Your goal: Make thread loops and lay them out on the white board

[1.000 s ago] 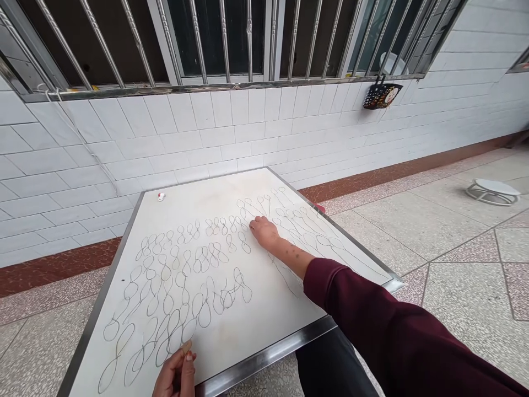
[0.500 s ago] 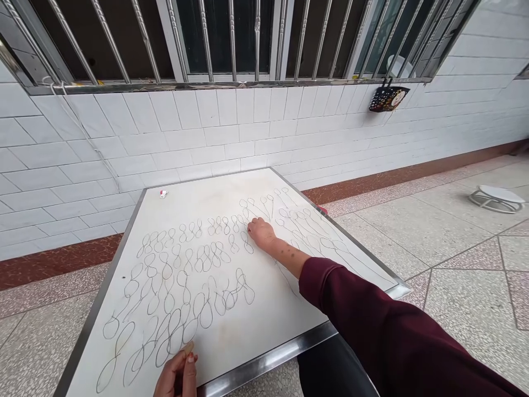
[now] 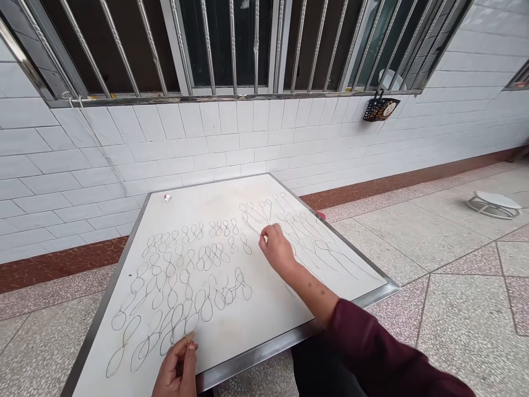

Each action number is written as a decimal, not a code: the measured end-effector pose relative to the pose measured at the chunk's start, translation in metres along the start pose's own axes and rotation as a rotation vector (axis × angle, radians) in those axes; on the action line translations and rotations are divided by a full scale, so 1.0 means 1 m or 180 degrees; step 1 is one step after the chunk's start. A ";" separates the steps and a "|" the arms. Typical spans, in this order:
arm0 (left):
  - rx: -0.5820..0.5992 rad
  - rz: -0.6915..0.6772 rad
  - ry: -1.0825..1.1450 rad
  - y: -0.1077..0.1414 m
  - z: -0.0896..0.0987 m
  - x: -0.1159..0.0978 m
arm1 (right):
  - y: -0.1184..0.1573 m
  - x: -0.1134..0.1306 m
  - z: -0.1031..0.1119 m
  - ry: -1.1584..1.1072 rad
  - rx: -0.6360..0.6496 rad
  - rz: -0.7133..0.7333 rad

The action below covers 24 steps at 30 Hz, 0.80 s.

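Observation:
Thin dark wire loops [image 3: 205, 306], many twisted into figure eights, lie in rows across the left and middle of a white tabletop [image 3: 264, 309]. Toward the right are wire pieces [image 3: 326, 245] with a small loop at one end and long straight tails. My right hand [image 3: 276, 245] is above the board between these two groups, thumb and fingers pinched together; any wire in them is too fine to make out. Near the front edge, my left hand [image 3: 176, 366] is closed in a pinch, with a small tan bit at its fingertips, beside the nearest loops.
A metal rim [image 3: 264, 353] edges the tabletop. A small white and red object [image 3: 167, 198] lies at its far left corner. Behind stands a white tiled wall [image 3: 215, 143] with a barred window and a hanging black basket [image 3: 380, 108]. A round stool [image 3: 494, 204] stands at right.
My right hand has drawn back from the right end of the figure-eight rows, moving right and toward me. My left hand stays nearly in place. The head view has shifted slightly.

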State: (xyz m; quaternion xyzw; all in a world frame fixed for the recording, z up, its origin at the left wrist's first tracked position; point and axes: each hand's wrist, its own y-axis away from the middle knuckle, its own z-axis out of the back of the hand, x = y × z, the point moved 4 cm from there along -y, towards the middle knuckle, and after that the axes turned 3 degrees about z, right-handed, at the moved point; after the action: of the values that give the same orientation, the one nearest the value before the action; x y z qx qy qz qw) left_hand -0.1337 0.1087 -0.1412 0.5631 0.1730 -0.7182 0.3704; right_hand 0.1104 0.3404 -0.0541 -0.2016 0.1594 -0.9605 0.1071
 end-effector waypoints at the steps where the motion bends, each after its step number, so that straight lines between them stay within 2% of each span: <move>1: 0.0116 0.0112 0.0204 0.000 -0.002 -0.004 | 0.017 0.003 0.006 -0.0048 -0.0058 0.0040; 2: 0.0194 0.0192 0.0452 0.001 -0.004 -0.011 | 0.035 0.008 0.011 -0.0137 -0.0125 0.0146; 5: 0.0601 0.0216 0.1180 0.016 -0.021 -0.044 | 0.091 0.033 0.023 -0.0739 -0.0643 0.1063; 8: 0.1078 0.0563 0.1811 0.043 -0.043 -0.071 | 0.136 0.056 0.024 -0.0914 -0.0659 0.1876; 11: 0.1016 0.0775 0.2262 0.067 -0.050 -0.081 | 0.165 0.066 0.031 -0.0886 -0.0616 0.2296; 20: 0.1043 0.0434 0.2383 0.110 -0.028 -0.082 | 0.208 0.062 0.073 -0.1128 -0.0297 0.2719; 22: 0.1081 0.0396 0.2362 0.118 -0.024 -0.086 | 0.215 0.062 0.082 -0.1393 -0.0251 0.2660; 24: 0.1157 0.0319 0.2248 0.125 -0.020 -0.089 | 0.218 0.060 0.090 -0.1874 -0.0171 0.2335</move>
State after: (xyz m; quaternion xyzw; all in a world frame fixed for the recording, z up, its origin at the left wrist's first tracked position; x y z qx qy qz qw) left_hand -0.0208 0.0690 -0.0428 0.8394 0.1322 -0.4804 0.2171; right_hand 0.1255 0.0991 -0.0309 -0.3985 0.2076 -0.7567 0.4749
